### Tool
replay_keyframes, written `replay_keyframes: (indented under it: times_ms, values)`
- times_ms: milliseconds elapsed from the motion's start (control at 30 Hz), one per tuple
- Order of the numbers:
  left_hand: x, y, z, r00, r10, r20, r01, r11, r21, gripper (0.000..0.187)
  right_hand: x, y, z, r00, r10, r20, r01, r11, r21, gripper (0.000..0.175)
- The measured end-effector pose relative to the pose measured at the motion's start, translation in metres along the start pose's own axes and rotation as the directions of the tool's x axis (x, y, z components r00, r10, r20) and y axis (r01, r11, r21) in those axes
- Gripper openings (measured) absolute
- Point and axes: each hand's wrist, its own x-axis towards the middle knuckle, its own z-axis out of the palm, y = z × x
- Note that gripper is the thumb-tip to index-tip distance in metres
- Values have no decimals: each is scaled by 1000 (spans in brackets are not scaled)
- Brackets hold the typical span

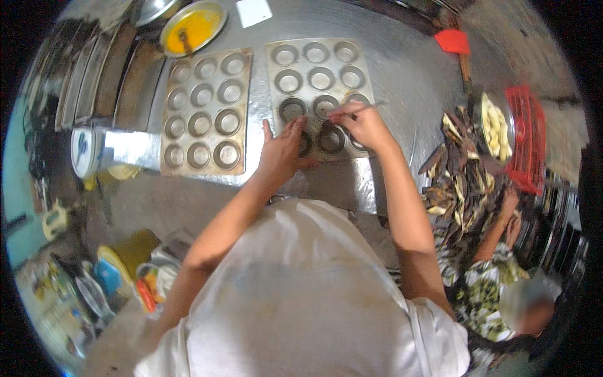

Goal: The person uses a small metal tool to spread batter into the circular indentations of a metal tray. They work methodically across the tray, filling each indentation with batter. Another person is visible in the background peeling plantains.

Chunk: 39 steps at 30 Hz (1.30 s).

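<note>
Two metal muffin tins lie on a steel worktop before me. My left hand [284, 150] rests at the left edge of the right-hand muffin tin [302, 66], its fingers spread near the lower left cups. Over that tin's lower right cups is my right hand [360, 123], its fingers closed on a thin stick-like tool [378, 103]; the tool's working end is blurred. The left-hand muffin tin [187, 108] shows bare metal cups. Beyond it a metal bowl [221, 16] holds yellow liquid [200, 30] and a brush-like utensil [184, 41].
Long metal pans [136, 89] stand at the left, above a white lidded tub [85, 151]. At the right are dark peels [459, 174], a bowl of peeled bananas or plantains [495, 127], a red plastic basket [526, 141] and a red-bladed spatula [453, 41]. Another person's hands [510, 219] are nearby.
</note>
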Motion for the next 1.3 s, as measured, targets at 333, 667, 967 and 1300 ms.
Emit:
replay_keyframes:
  times_ms: [333,667,967,1300]
  values:
    - [4,-1,2,998,8,-55,-9,1000,-7,110,7,9,7,998,-50,-38,52,997,57,14]
    - [1,-9,19,989,92,-119,-89,996,27,106,-37,-120,-58,843,-538,-32,527,835,-156,24]
    - [5,-3,14,989,77,-127,-75,997,17,110,-76,-206,-115,659,-721,213,735,557,-387,34]
    - [5,-5,19,986,75,-150,-69,997,47,114,-90,-226,-107,715,-694,85,652,619,-437,31]
